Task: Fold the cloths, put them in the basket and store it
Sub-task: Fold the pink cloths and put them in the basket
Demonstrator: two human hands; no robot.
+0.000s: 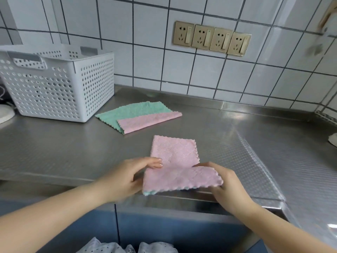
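Note:
A pink cloth (175, 152) with a green underside lies on the steel counter (73, 143) near its front edge. Its near part is lifted off the counter. My left hand (127, 178) grips the left edge of that raised part and my right hand (224, 185) grips its right edge. A second cloth (138, 114), green with a pink flap folded over, lies flat further back. The white perforated basket (54, 83) stands at the back left, well away from both hands; I cannot see its inside.
A white-tiled wall with a row of gold sockets (211, 38) rises behind the counter. Part of a white object (5, 114) shows left of the basket, another (332, 138) at the right edge. Blue cabinet fronts (164, 227) sit below the counter.

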